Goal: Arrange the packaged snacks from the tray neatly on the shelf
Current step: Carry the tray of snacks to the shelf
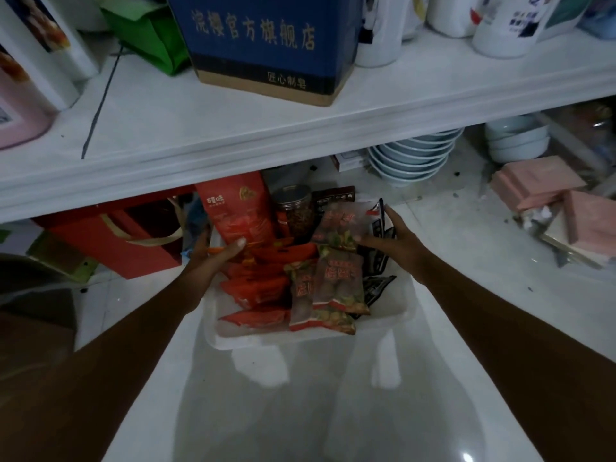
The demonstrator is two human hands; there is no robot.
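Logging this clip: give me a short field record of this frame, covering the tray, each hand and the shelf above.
tray: white tray on a glossy white surface, below the shelf board
contents: red packets, brown-and-clear packets, black packets
left: left hand grips red pouch at the tray's far left
right: right hand grips clear snack packet
shelf above: blue box
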